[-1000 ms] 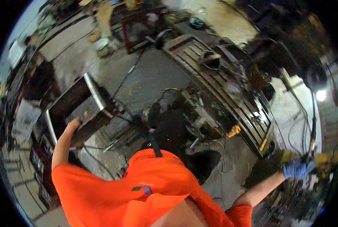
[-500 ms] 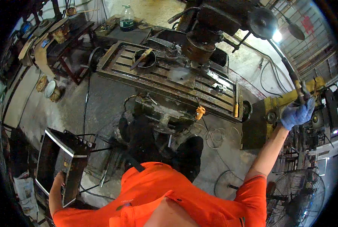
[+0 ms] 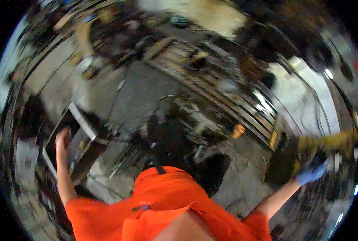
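Observation:
At the left, my bare left hand [image 3: 63, 137] reaches over an open-topped dark metal box with pale edges [image 3: 82, 122]. Its fingers are smeared by motion, so I cannot make out whether they hold anything. My right hand [image 3: 312, 172], in a blue glove, is stretched out to the far right. A dark shape [image 3: 320, 154] lies close against its fingers, too blurred to name or to tell if it is gripped. Beside that hand is a yellow machine part [image 3: 335, 140].
Ahead stands a milling machine with a slotted table [image 3: 215, 90]; a dark round pan [image 3: 198, 60] rests on it. An orange object [image 3: 238, 131] is near its front edge. A pale bucket [image 3: 86, 66] sits on the floor at left.
The whole view has turned and blurred. My left hand has moved up from deep in the box toward its far end. My gloved right hand has come down and nearer.

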Demonstrator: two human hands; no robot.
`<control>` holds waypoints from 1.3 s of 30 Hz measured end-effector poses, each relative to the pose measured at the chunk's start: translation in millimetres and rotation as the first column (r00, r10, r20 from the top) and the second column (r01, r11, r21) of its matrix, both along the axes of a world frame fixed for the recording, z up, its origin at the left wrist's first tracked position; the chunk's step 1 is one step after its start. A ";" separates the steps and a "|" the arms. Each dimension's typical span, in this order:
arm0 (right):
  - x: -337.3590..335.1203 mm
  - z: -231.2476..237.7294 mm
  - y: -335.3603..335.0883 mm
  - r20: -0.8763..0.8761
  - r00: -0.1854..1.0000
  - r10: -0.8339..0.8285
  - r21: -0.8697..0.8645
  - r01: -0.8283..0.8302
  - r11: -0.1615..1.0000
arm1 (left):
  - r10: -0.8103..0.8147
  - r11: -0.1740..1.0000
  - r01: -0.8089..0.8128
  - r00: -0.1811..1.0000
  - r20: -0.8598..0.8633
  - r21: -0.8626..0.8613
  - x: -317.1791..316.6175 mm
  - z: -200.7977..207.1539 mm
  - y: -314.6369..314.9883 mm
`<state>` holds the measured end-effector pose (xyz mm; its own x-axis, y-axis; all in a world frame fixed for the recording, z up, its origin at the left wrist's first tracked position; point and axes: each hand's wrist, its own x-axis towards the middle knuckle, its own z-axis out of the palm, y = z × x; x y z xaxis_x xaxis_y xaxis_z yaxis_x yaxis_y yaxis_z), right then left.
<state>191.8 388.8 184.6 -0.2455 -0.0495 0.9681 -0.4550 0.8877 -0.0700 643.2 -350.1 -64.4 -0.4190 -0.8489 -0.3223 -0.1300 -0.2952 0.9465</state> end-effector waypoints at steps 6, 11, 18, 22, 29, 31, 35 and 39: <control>-59.1 -307.9 28.9 0.821 0.249 0.513 -0.535 0.022 0.845 | 0.134 0.989 -0.094 0.887 -0.442 0.111 -84.7 81.2 26.0; -31.9 -333.0 -91.0 0.637 -0.132 0.760 -0.671 0.392 0.630 | -0.036 0.998 0.055 0.853 -0.521 0.020 -128.9 89.5 45.3; -45.8 -344.6 -141.3 0.747 0.130 0.653 -0.660 0.264 0.703 | -0.168 0.970 0.236 0.828 -0.535 0.061 -198.0 70.9 63.5; -14.8 -290.5 -137.7 0.656 0.286 0.698 -0.732 0.018 0.681 | -0.162 0.960 0.249 0.868 -0.469 0.128 -222.5 72.2 83.5; -1.0 -140.9 -135.8 0.917 0.322 0.236 -0.211 -0.112 0.971 | -0.352 0.919 0.393 0.859 -0.372 0.037 -252.0 45.2 94.4; -6.7 -129.2 -150.1 0.960 0.249 -0.127 0.177 -0.192 0.965 | -0.433 0.888 0.459 0.836 -0.338 -0.001 -260.1 37.9 93.8; -43.6 -116.9 -185.8 0.944 0.165 -0.286 0.320 -0.244 0.915 | -0.459 0.888 0.453 0.879 -0.132 -0.076 -274.5 52.5 115.2; -87.2 -118.8 -213.8 0.959 0.184 -0.216 0.247 -0.164 0.955 | -0.442 0.897 0.437 0.890 -0.114 -0.066 -276.0 64.7 125.5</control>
